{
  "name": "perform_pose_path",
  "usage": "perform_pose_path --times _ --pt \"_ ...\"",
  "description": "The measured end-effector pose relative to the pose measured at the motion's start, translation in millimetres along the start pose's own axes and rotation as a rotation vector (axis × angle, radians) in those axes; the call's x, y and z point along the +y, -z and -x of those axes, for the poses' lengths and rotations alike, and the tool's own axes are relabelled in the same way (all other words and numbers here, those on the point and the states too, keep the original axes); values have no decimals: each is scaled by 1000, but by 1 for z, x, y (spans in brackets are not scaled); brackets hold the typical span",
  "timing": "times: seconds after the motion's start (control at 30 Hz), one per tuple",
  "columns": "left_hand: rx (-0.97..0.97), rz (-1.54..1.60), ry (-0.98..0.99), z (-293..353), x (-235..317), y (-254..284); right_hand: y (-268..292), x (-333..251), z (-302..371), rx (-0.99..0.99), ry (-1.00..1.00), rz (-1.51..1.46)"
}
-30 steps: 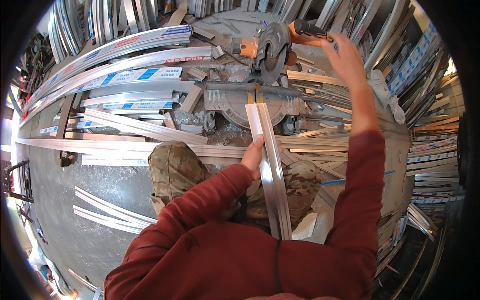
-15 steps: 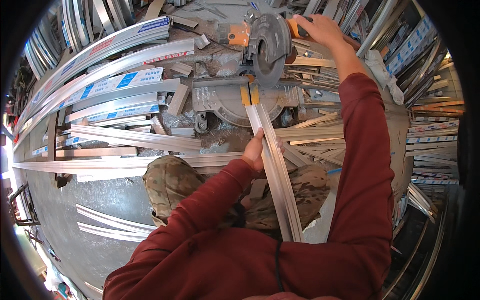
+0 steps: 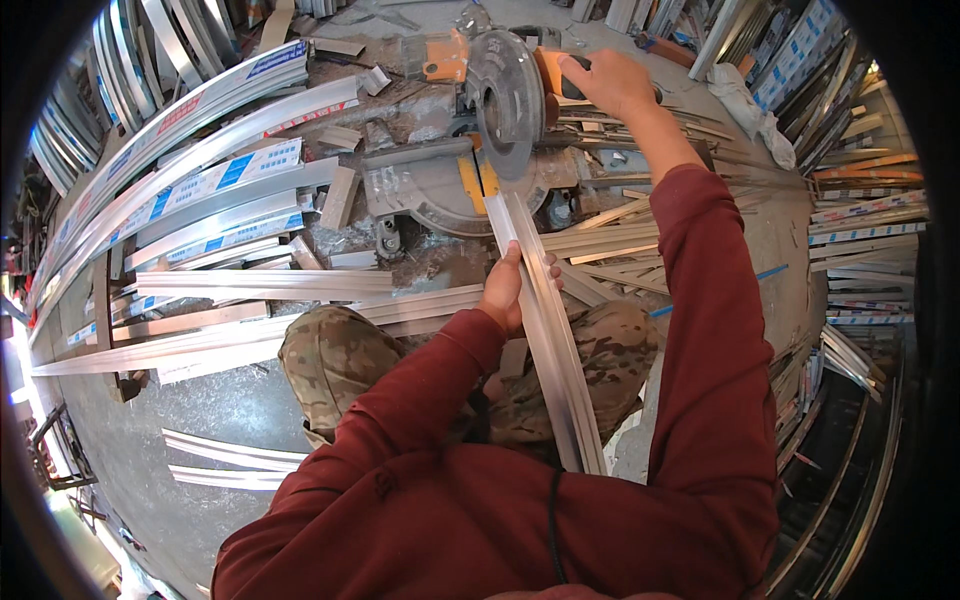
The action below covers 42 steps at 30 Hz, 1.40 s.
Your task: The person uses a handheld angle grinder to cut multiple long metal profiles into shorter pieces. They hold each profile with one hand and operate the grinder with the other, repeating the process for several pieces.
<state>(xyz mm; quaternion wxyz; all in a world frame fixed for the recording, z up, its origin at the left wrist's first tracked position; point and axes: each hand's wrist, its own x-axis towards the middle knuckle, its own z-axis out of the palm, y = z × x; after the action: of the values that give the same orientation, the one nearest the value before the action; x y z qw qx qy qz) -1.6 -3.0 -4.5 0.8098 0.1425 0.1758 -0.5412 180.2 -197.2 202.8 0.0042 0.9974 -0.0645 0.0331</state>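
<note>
Before me stands a miter saw [image 3: 507, 98] with a round dark blade under a guard, its head raised above a grey base [image 3: 410, 203] with a yellow slot insert [image 3: 472, 182]. My right hand [image 3: 615, 82] is wrapped round the saw's orange and black handle [image 3: 551, 74]. A long silver metal profile [image 3: 565, 385] runs from the saw base back toward my body, passing over my lap. My left hand [image 3: 505, 290] grips it partway along, thumb on top and fingertips showing at the far side. The profile's far end lies on the base, near the insert and below the blade.
Long metal profiles [image 3: 215, 187], some with printed film, lie stacked at the left. Thin offcuts [image 3: 610, 240] are heaped right of the saw. More strips [image 3: 865, 270] fill the right side. Two short strips [image 3: 230, 450] lie on the grey floor [image 3: 215, 400] at lower left.
The whole view has shifted somewhat. My right hand and the saw head sit slightly lower over the base. My left hand keeps its grip on the profile.
</note>
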Motion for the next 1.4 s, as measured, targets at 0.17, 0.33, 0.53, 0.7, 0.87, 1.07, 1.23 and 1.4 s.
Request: perform_pose_path --times 0.17,0.33,0.53,0.7,0.87,1.07,1.23,1.4 --pt "38 -17 2 0 0 -8 -4 1 1 25 6 9" --pt "16 7 14 1 1 -17 -10 6 4 81 46 2" --pt "42 -33 -10 -1 1 -27 -7 3 8 61 36 -10" --pt "-4 -63 -6 -3 1 -22 -8 2 11 98 39 -24" --pt "20 -40 6 -7 1 -20 -7 0 11 53 4 -34" --pt "-44 -17 -1 -12 1 -13 -7 1 10 68 4 -28" --pt "26 -40 -34 -14 2 -17 -9 1 10 60 -14 -21" --pt "23 -7 -22 -16 6 -16 -5 -2 12 65 -10 -9"
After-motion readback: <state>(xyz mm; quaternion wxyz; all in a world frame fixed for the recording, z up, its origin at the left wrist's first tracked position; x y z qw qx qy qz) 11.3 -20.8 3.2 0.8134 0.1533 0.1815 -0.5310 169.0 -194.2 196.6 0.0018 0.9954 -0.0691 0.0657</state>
